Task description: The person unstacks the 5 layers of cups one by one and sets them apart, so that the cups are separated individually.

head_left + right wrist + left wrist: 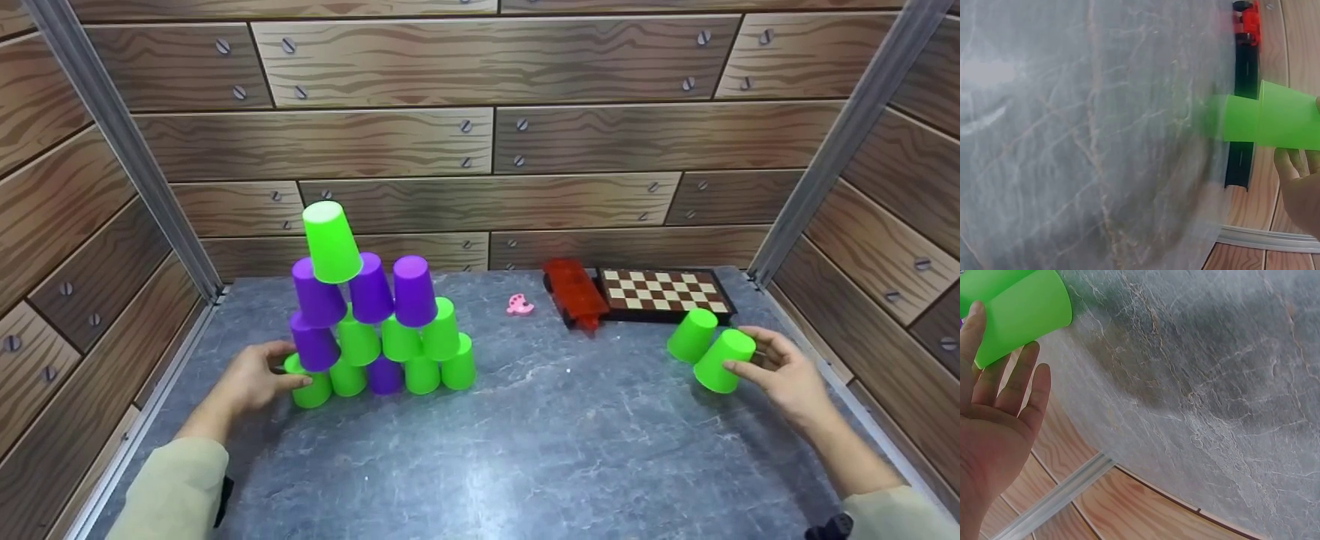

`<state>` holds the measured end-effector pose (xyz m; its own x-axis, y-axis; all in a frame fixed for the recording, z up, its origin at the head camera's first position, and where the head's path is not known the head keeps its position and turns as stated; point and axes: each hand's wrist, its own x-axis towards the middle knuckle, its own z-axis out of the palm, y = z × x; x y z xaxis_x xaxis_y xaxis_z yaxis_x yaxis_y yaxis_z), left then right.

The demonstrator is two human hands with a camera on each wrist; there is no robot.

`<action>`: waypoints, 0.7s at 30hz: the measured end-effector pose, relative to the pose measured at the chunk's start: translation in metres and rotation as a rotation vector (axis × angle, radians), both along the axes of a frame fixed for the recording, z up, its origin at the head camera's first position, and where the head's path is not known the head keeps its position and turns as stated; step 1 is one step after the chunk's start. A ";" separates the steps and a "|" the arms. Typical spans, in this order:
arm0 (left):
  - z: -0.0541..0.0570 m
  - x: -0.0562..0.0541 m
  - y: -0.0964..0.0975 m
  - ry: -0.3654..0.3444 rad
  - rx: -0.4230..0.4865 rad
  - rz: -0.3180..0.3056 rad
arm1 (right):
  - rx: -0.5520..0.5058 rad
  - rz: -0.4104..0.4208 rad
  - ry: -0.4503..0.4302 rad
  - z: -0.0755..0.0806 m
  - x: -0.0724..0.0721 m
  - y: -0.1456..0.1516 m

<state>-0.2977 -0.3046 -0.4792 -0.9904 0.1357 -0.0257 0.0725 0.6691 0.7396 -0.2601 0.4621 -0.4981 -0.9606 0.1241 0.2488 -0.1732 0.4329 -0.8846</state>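
Upside-down green and purple cups stand in a stepped stack on the left of the table, with one green cup (pixel 332 241) on top at the left and purple cups (pixel 415 292) below. My left hand (pixel 251 379) grips the bottom-left green cup (pixel 311 394), thumb in front and fingers behind; the left wrist view shows its green side (pixel 1030 312) between thumb and fingers. Over on the right, my right hand (pixel 791 382) holds an inverted green cup (pixel 716 365) between thumb and fingers. Another inverted green cup (pixel 691 336) stands just behind and left of it.
Behind the right-hand cups lies a brown-and-cream checkerboard (pixel 664 291) in a black frame. A red toy car (pixel 574 291) sits against its left side. A small pink toy (pixel 519 304) lies farther left. Wood-patterned walls (pixel 480 142) enclose the grey marbled table (pixel 540 450).
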 end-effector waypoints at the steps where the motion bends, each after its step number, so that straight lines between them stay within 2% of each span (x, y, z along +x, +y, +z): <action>1: 0.000 0.000 0.000 -0.002 -0.001 0.001 | 0.003 0.000 -0.004 -0.002 -0.001 0.001; 16: -0.001 -0.002 -0.002 -0.003 0.008 -0.002 | 0.039 -0.020 -0.043 -0.018 -0.007 0.007; 21: -0.001 -0.001 0.000 -0.005 0.001 0.002 | -0.002 -0.012 -0.037 -0.022 -0.007 0.008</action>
<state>-0.2982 -0.3049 -0.4802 -0.9906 0.1333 -0.0309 0.0669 0.6686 0.7407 -0.2674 0.4700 -0.5206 -0.9677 0.1358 0.2125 -0.1350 0.4327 -0.8914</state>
